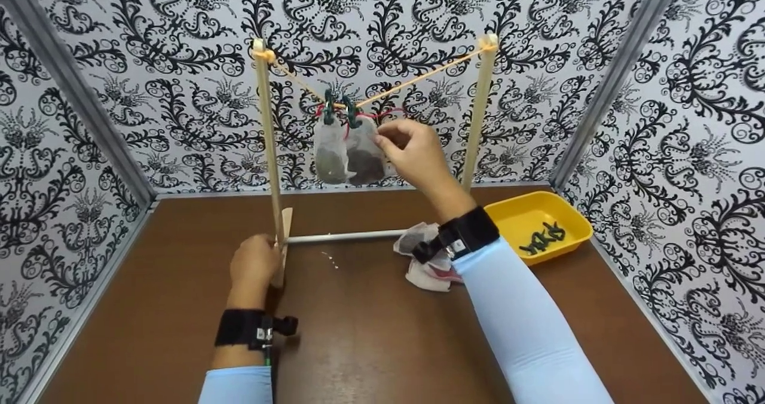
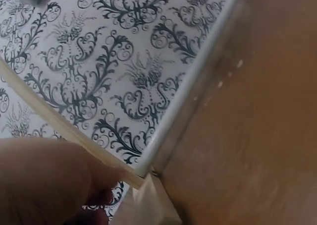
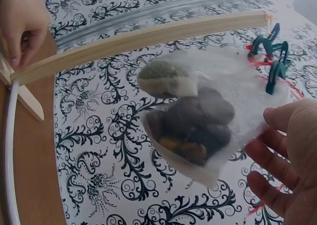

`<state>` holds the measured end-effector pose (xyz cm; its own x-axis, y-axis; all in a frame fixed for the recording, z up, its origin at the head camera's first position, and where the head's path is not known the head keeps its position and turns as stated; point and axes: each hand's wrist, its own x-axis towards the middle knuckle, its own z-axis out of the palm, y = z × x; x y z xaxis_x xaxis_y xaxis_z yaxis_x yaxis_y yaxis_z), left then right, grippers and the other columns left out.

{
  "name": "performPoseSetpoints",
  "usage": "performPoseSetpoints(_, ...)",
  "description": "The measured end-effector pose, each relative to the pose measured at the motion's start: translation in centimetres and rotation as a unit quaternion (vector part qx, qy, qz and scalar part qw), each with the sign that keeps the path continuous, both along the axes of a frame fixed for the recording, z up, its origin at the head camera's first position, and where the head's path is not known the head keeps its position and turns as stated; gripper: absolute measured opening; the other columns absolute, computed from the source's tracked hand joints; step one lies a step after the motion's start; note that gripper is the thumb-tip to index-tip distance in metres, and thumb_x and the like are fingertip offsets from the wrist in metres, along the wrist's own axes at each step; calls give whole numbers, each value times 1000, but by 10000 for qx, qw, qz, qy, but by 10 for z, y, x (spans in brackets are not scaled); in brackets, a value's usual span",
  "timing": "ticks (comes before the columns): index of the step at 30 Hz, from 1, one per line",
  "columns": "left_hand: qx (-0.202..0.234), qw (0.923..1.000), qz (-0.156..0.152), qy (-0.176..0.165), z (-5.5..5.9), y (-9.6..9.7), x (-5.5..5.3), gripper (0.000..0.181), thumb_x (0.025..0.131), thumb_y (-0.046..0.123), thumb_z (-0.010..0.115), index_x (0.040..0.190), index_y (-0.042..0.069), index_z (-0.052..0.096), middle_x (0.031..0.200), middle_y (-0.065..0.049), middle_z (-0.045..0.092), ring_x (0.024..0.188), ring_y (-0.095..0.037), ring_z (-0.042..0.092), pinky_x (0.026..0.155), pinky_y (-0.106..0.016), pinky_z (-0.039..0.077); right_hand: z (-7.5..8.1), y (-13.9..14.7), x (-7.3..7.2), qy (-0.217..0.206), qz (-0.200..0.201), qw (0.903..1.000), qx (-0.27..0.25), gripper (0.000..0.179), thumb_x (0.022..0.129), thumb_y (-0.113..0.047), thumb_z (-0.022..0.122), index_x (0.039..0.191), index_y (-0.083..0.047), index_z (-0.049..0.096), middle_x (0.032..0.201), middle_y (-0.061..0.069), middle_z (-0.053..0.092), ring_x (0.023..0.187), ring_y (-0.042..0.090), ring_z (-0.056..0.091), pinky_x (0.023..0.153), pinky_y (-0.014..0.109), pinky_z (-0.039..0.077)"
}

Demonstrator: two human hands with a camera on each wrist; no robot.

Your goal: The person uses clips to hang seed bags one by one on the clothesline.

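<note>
So the left hand [image 1: 254,263] is down low, in from the table's [image 1: 358,344] left edge, knuckles up and fingers bent in, pinching the foot of the left post [image 1: 269,135]. Right arm's stretched out toward the back edge, with the right hand [image 1: 418,153] up off the surface, wrist cocked, fingers half curled. Its thumb and index are right at the side of the darker mesh bag [image 1: 366,166], a small gap between the tips; can't tell if they're actually pinching it. That bag hangs beside a paler mesh bag [image 1: 330,168], green clips [image 1: 351,112] holding both on the sagging orange cord [image 1: 418,83]. Yellow tray's [image 1: 508,219] toward the back right corner.
</note>
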<state>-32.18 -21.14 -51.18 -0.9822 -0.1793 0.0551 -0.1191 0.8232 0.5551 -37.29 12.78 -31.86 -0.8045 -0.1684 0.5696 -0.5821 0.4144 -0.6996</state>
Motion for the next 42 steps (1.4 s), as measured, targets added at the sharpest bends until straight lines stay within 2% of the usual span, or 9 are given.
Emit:
performPoseSetpoints(4,-244,9990,-105,-350,2,-1,3,22,109,17,68,113,1,83,124,-31,80,112,-56,77,91,-69,63,-5,18,11,-170,29,9997,-153,20,106,-15,80,123,-6,82,113,11,84,97,27,79,87,29,67)
performPoseSetpoints(12,-472,9984,-142,-293,-3,-1,2,16,105,16,75,98,4,82,119,-29,81,107,-55,78,89,-69,64,-24,73,17,-587,-269,9972,-379,20,107,-21,79,119,-5,82,95,12,79,78,20,71,67,24,62)
performPoseSetpoints(18,-329,9982,26,-510,-6,0,1,14,105,20,78,106,7,84,129,-29,80,116,-56,76,94,-70,63,-37,123,18,-1139,-632,9913,162,38,108,-41,78,99,-4,79,83,0,70,72,17,64,61,22,58)
performPoseSetpoints(24,94,9978,280,-599,-7,-1,1,23,104,18,79,124,8,83,137,-26,78,124,-53,75,98,-68,63,-47,183,11,-1821,-1052,9726,996,46,108,-54,74,91,-12,73,80,1,69,72,19,63,64,25,55)
performPoseSetpoints(29,162,9964,265,-790,-4,0,1,27,105,17,79,130,7,80,139,-27,77,124,-52,75,96,-66,64,-70,226,-2,-2477,-1127,9405,2036,38,110,-39,75,100,-2,76,88,9,75,75,18,67,68,26,55)
performPoseSetpoints(34,-51,9964,240,-817,0,-1,1,26,107,18,76,131,6,79,138,-27,76,122,-51,75,94,-66,64,-93,251,-6,-3048,-1004,8870,3321,38,103,-25,80,126,5,78,118,24,82,92,26,75,82,35,64)
performPoseSetpoints(37,-92,9966,274,-766,0,-1,1,26,107,18,76,130,6,79,137,-27,77,121,-51,76,94,-66,64,-102,259,-3,-3237,-887,8588,3870,44,95,-18,85,131,6,78,128,25,81,105,32,76,96,45,66)
performPoseSetpoints(40,-94,9962,224,-841,-2,2,1,25,105,16,77,128,7,79,134,-26,78,119,-50,77,91,-64,65,-108,265,-2,-3386,-713,8362,4256,22,86,-7,85,103,5,80,99,17,80,86,24,70,78,36,63)
performPoseSetpoints(42,-138,9955,191,-918,-3,3,1,23,104,16,78,125,7,79,131,-25,79,116,-49,78,88,-62,66,-111,267,-2,-3452,-532,8214,4509,11,81,-1,78,76,-6,70,74,3,65,68,15,55,61,27,49)
